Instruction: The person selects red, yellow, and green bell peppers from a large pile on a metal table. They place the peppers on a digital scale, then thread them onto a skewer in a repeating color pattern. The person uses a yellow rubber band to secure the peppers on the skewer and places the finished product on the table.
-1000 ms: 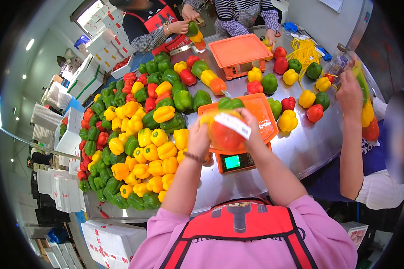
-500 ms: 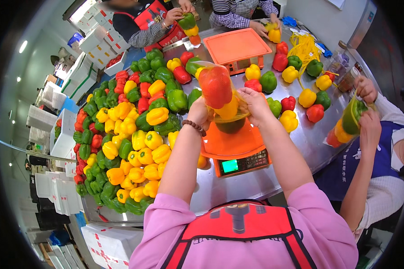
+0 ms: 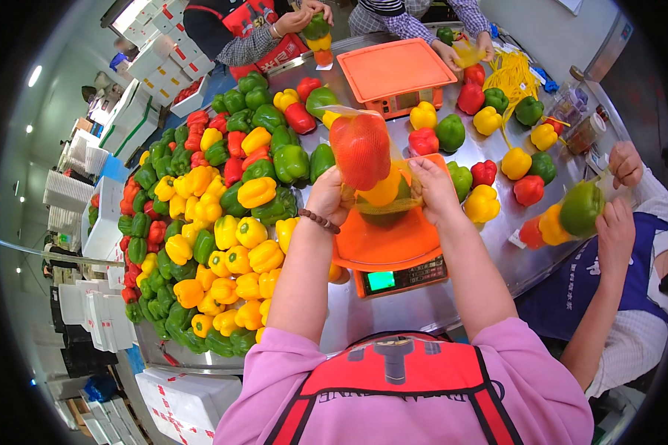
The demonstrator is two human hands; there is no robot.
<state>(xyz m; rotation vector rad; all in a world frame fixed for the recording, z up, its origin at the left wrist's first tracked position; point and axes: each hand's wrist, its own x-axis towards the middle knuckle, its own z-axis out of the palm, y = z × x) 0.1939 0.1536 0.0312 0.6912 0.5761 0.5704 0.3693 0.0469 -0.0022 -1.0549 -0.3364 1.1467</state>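
Note:
Between my hands hangs a yellow mesh bag [image 3: 402, 204] holding stacked bell peppers. A red bell pepper [image 3: 360, 150] is on top, a yellow one [image 3: 383, 190] under it, and a dark green one, partly hidden, lowest. My left hand [image 3: 329, 197], with a beaded bracelet at the wrist, is closed on the bag's left side. My right hand [image 3: 433, 190] pinches the mesh on the other side. Underneath is an orange weighing scale [image 3: 386, 248] with a lit green display; whether the bag touches its pan, I cannot tell.
A large heap of green, red and yellow peppers [image 3: 223, 237] covers the table's left side. Loose peppers [image 3: 482, 202] lie to the right. A second orange scale [image 3: 395, 70] stands beyond. Co-workers handle bagged peppers at the far side and at right, where a co-worker's hand [image 3: 616, 230] is close.
My right hand has moved slightly right and down, and the mesh is spread wider between my hands. The right-hand co-worker's bag has tilted flatter.

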